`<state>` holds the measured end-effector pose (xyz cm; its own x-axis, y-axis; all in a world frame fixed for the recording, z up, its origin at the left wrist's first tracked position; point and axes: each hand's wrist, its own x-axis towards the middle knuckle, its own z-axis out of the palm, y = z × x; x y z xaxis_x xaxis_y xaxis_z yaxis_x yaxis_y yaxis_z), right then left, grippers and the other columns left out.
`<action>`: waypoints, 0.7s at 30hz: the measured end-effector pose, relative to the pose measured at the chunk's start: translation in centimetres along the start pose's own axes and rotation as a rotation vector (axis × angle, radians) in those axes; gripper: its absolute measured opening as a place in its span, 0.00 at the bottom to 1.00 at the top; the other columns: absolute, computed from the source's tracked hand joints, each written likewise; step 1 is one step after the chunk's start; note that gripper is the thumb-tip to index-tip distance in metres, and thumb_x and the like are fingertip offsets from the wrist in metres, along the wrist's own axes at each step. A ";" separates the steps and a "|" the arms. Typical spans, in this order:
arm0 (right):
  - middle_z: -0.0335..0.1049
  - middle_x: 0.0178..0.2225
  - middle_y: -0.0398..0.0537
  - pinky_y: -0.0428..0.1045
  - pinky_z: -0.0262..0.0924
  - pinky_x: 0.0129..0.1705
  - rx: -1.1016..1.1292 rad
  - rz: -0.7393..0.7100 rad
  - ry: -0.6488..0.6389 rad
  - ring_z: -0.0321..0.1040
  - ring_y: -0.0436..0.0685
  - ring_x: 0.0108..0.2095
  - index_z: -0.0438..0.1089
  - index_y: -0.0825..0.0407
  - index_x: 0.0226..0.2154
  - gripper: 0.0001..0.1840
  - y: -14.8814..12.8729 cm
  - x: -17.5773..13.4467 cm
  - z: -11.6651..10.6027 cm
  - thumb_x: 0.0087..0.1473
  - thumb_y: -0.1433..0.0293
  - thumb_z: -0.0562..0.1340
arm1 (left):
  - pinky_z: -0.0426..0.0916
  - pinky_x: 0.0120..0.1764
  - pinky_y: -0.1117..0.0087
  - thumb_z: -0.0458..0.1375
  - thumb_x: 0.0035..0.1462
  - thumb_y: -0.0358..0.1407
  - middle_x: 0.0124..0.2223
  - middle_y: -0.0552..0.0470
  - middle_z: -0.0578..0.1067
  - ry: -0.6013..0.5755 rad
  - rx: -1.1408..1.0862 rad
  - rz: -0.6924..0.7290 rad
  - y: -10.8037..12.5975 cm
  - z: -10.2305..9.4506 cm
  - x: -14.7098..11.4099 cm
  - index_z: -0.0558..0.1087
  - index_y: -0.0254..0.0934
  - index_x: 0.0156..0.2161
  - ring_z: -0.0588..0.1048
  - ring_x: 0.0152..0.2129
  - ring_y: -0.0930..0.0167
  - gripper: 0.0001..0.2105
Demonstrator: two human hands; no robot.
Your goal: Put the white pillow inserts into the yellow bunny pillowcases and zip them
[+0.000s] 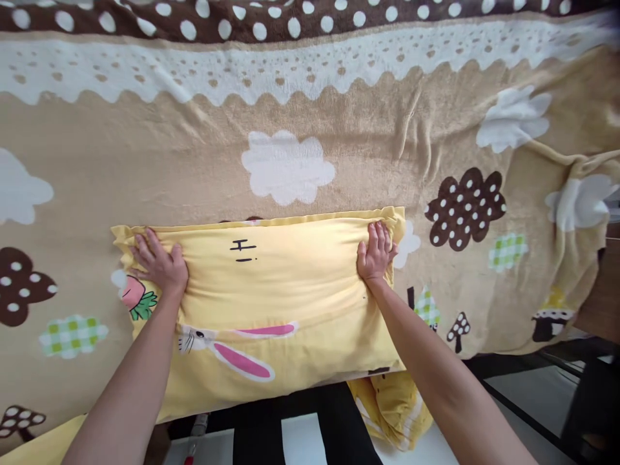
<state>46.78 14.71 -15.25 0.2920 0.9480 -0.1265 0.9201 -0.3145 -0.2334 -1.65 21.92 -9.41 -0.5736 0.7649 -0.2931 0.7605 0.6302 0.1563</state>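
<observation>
A yellow pillow (281, 278) with a rabbit, a carrot and the word "Hi" printed on it lies at the bed's near edge. My left hand (162, 265) rests on its left end, fingers spread flat over the cloth near the carrot print. On the right end lies my right hand (376, 253), palm down with the fingers stretched out. Both hands press the fabric, which creases between them. Under the pillow is a tan blanket (213, 168) with clouds and mushrooms on it.
A brown polka-dot band (261, 19) runs along the blanket's far side. Yellow bundled cloth (400, 410) sits below the pillow, at the bed's near side. The blanket bunches in folds (576, 174) at the far right. Black framework (527, 407) stands at the lower right.
</observation>
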 end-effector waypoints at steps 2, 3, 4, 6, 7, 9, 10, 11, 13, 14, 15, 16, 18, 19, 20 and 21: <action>0.54 0.68 0.59 0.70 0.36 0.65 0.051 0.070 -0.013 0.47 0.67 0.68 0.55 0.51 0.67 0.32 -1.7 0.1 -0.9 0.63 0.61 0.46 | 0.36 0.65 0.34 0.52 0.62 0.46 0.74 0.38 0.44 -0.052 -0.023 0.041 0.8 -2.1 -1.1 0.52 0.34 0.71 0.42 0.71 0.50 0.36; 0.53 0.68 0.59 0.71 0.36 0.65 0.073 0.099 -0.009 0.47 0.67 0.68 0.55 0.50 0.67 0.32 -3.2 -0.1 -1.4 0.64 0.62 0.45 | 0.36 0.65 0.35 0.53 0.61 0.45 0.74 0.38 0.44 -0.041 -0.028 0.112 1.7 -2.9 -2.3 0.52 0.33 0.71 0.43 0.71 0.51 0.36; 0.53 0.69 0.58 0.72 0.36 0.65 0.094 0.098 -0.006 0.47 0.67 0.69 0.55 0.49 0.68 0.31 -5.3 -0.6 -1.9 0.64 0.63 0.45 | 0.36 0.66 0.38 0.52 0.62 0.44 0.74 0.38 0.45 -0.022 -0.031 0.217 2.9 -3.3 -4.0 0.52 0.32 0.71 0.44 0.71 0.54 0.35; 0.53 0.69 0.57 0.71 0.37 0.65 0.140 -0.038 -0.031 0.47 0.64 0.69 0.52 0.48 0.69 0.31 -10.3 -2.1 -2.6 0.65 0.66 0.45 | 0.39 0.68 0.44 0.48 0.64 0.41 0.73 0.39 0.52 -0.054 -0.042 0.485 5.9 -3.0 -7.9 0.53 0.31 0.71 0.49 0.70 0.59 0.32; 0.55 0.68 0.56 0.68 0.39 0.66 0.169 -0.177 -0.077 0.48 0.62 0.69 0.52 0.47 0.69 0.31 -12.7 -2.9 -2.8 0.65 0.68 0.45 | 0.41 0.68 0.48 0.46 0.65 0.39 0.72 0.41 0.55 -0.144 -0.038 0.632 7.3 -2.3 -9.8 0.55 0.33 0.70 0.52 0.69 0.62 0.30; 0.59 0.67 0.52 0.63 0.40 0.67 0.207 -0.450 -0.195 0.52 0.59 0.68 0.55 0.46 0.68 0.29 -15.5 -3.8 -2.9 0.66 0.68 0.46 | 0.44 0.69 0.53 0.43 0.67 0.38 0.70 0.44 0.60 -0.327 0.010 0.839 9.1 -0.7 -12.4 0.61 0.37 0.68 0.57 0.68 0.65 0.26; 0.59 0.67 0.51 0.62 0.40 0.68 0.202 -0.516 -0.239 0.52 0.58 0.68 0.57 0.46 0.67 0.28 -15.5 -3.7 -3.0 0.67 0.67 0.47 | 0.44 0.69 0.54 0.43 0.67 0.39 0.69 0.45 0.61 -0.365 0.044 0.865 9.0 0.0 -12.8 0.63 0.38 0.67 0.58 0.67 0.66 0.26; 0.59 0.67 0.51 0.63 0.40 0.68 0.180 -0.508 -0.266 0.52 0.59 0.68 0.58 0.47 0.67 0.28 -14.4 -3.2 -3.1 0.67 0.65 0.47 | 0.43 0.69 0.54 0.44 0.67 0.40 0.69 0.44 0.61 -0.364 0.076 0.846 8.3 0.3 -12.4 0.63 0.38 0.67 0.57 0.68 0.65 0.26; 0.55 0.69 0.52 0.65 0.41 0.68 0.094 -0.331 -0.287 0.51 0.60 0.69 0.56 0.48 0.68 0.29 -9.4 -1.2 -3.9 0.68 0.61 0.46 | 0.42 0.69 0.50 0.45 0.67 0.44 0.71 0.43 0.58 -0.273 0.126 0.697 5.0 -0.3 -10.1 0.63 0.37 0.67 0.54 0.69 0.62 0.27; 0.53 0.69 0.53 0.66 0.43 0.67 0.044 -0.202 -0.297 0.50 0.61 0.69 0.55 0.49 0.68 0.30 -6.2 -0.1 -4.6 0.68 0.60 0.45 | 0.41 0.69 0.47 0.44 0.67 0.45 0.71 0.42 0.58 -0.234 0.144 0.588 2.8 -1.2 -8.5 0.62 0.36 0.67 0.53 0.69 0.60 0.28; 0.53 0.70 0.53 0.68 0.43 0.67 -0.001 -0.136 -0.324 0.50 0.62 0.69 0.55 0.48 0.68 0.30 -3.1 0.9 -5.4 0.68 0.58 0.46 | 0.41 0.68 0.45 0.44 0.67 0.45 0.71 0.41 0.57 -0.223 0.158 0.460 0.6 -2.5 -7.0 0.62 0.36 0.68 0.53 0.69 0.58 0.28; 0.53 0.69 0.54 0.69 0.43 0.67 -0.032 -0.096 -0.343 0.50 0.63 0.69 0.56 0.48 0.68 0.30 -0.5 1.5 -6.3 0.67 0.58 0.47 | 0.42 0.68 0.42 0.44 0.67 0.45 0.71 0.39 0.56 -0.217 0.165 0.345 -1.3 -4.0 -5.9 0.61 0.35 0.68 0.53 0.69 0.56 0.29; 0.53 0.69 0.57 0.71 0.42 0.66 -0.054 -0.045 -0.308 0.51 0.65 0.69 0.58 0.50 0.67 0.31 1.8 0.8 -8.0 0.67 0.57 0.48 | 0.42 0.67 0.41 0.43 0.67 0.47 0.72 0.37 0.54 -0.139 0.135 0.239 -3.9 -6.7 -5.7 0.59 0.34 0.69 0.52 0.69 0.55 0.30; 0.52 0.69 0.58 0.71 0.43 0.66 -0.039 -0.041 -0.253 0.51 0.65 0.69 0.58 0.51 0.67 0.31 1.2 -0.5 -8.7 0.67 0.58 0.48 | 0.43 0.67 0.43 0.42 0.67 0.47 0.72 0.37 0.54 -0.067 0.097 0.256 -4.3 -7.6 -6.9 0.57 0.33 0.69 0.51 0.69 0.55 0.31; 0.51 0.70 0.58 0.70 0.44 0.66 -0.009 -0.061 -0.188 0.51 0.65 0.69 0.57 0.51 0.68 0.30 -0.4 -2.6 -9.1 0.68 0.58 0.47 | 0.44 0.68 0.45 0.41 0.68 0.47 0.72 0.37 0.54 0.014 0.047 0.314 -4.2 -8.1 -8.7 0.55 0.33 0.70 0.51 0.70 0.57 0.32; 0.50 0.70 0.57 0.68 0.45 0.65 0.033 -0.106 -0.119 0.51 0.64 0.69 0.54 0.50 0.69 0.30 -2.9 -5.1 -9.2 0.68 0.59 0.46 | 0.45 0.68 0.49 0.40 0.68 0.47 0.72 0.37 0.54 0.090 -0.007 0.403 -3.6 -8.0 -11.2 0.54 0.33 0.71 0.51 0.70 0.60 0.32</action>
<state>45.03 11.20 -5.04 0.1592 0.9641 -0.2124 0.9345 -0.2165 -0.2824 -0.40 12.15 0.85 -0.2545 0.9591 -0.1237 0.9277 0.2783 0.2488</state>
